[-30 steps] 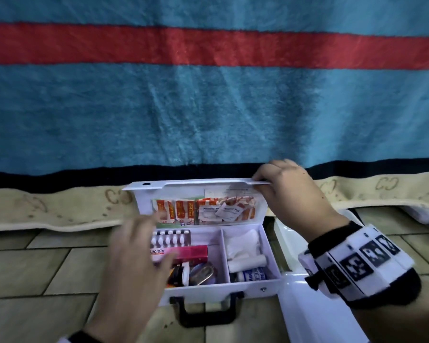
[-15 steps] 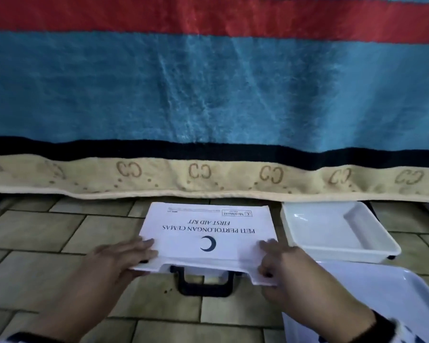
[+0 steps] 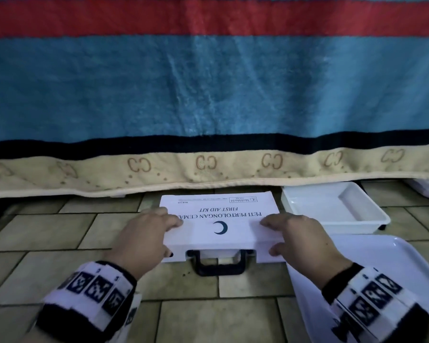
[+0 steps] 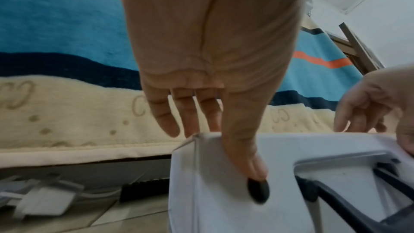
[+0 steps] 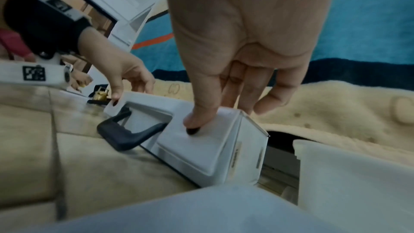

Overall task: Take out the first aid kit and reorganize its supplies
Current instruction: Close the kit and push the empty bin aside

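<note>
Closed white first aid kit (image 3: 221, 226) on tiled floor (image 3: 47, 231). Left hand (image 3: 144, 236) and right hand (image 3: 300, 238) each pinch a front corner, fingers on lid, thumb on front face.
</note>
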Motion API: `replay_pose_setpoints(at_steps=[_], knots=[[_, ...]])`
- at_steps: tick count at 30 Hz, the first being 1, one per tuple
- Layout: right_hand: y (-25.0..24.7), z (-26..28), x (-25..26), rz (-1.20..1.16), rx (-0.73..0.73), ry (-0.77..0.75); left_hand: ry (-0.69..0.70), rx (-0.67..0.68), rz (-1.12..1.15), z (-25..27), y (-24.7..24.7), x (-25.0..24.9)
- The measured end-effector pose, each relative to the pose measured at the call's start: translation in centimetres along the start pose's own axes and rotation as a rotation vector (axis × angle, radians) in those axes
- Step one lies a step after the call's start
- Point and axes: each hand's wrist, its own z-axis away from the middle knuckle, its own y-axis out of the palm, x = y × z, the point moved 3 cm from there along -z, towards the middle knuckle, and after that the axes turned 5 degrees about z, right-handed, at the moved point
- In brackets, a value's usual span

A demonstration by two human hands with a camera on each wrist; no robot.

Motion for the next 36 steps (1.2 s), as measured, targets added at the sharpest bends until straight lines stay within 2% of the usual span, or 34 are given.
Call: replay_pose_setpoints(at_steps=[4, 10, 20, 23, 26, 28, 30, 33, 36], knots=[[-0.1, -0.9, 1.1, 0.165, -0.025, -0.036, 0.009, 0.019, 0.064, -0.9, 0.4, 0.5], [0.2, -0.9, 1.4, 0.031, 0.017, -0.001, 0.044, 0.015, 0.048, -1.1, 0.3, 0.4], [1.1, 0.1, 2.0, 0.084, -0.026, -0.006, 0.132, 0.005, 0.05, -0.5, 0.9, 0.5], [1.3, 0.0, 2.0, 0.099, -0.04, -0.025, 0.098, 0.001, 0.032, -0.3, 1.0, 0.3], [0.6, 0.4, 1.0, 0.077, 0.032, -0.117, 0.028, -0.014, -0.037, 0.1, 0.5, -0.3], [-1.0, 1.5, -1.0, 0.094, 0.125, -0.208, -0.043, -0.014, -0.101, 0.2, 0.1, -1.3], [-3.4, 2.7, -4.6, 0.141, 0.137, -0.213, -0.047, -0.047, -0.171, 0.2, -0.3, -3.5], [-6.1, 3.8, -12.4, 0.357, 0.16, -0.059, 0.073, -0.121, -0.092, -0.3, 0.3, -9.3], [-5.5, 3.4, -20.1, 0.551, 0.272, 0.012, 0.297, -0.141, 0.084, -1.6, 2.4, -16.8]])
